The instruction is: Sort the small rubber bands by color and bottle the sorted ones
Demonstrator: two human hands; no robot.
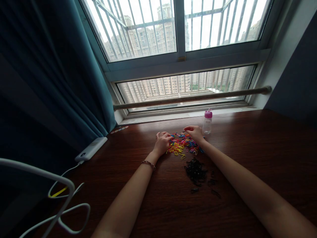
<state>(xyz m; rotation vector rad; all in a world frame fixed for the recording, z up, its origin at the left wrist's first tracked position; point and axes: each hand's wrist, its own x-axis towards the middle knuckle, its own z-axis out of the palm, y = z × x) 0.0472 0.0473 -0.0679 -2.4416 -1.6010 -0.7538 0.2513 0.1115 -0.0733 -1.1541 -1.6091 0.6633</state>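
A loose heap of small looped plastic pieces (178, 147), in yellow, pink, orange, blue and other colours, lies on the brown wooden table. They look like little pin-shaped clips. My left hand (162, 142) rests at the heap's left edge, its fingers bent and somewhat apart, with nothing visible held in them. At the heap's upper right, my right hand (195, 133) has thumb and finger pinched on what looks like a tiny dark looped piece. Closer to me sits a separate pile of black looped pieces (195, 170), with several strays beside and below it.
A clear bottle with a pink cap (208, 121) stands just beyond my right hand. On the left are a white power bank (91, 148), a white cable and a thick white curved tube (66, 181). Behind the table are a blue curtain (81, 66) and a barred window.
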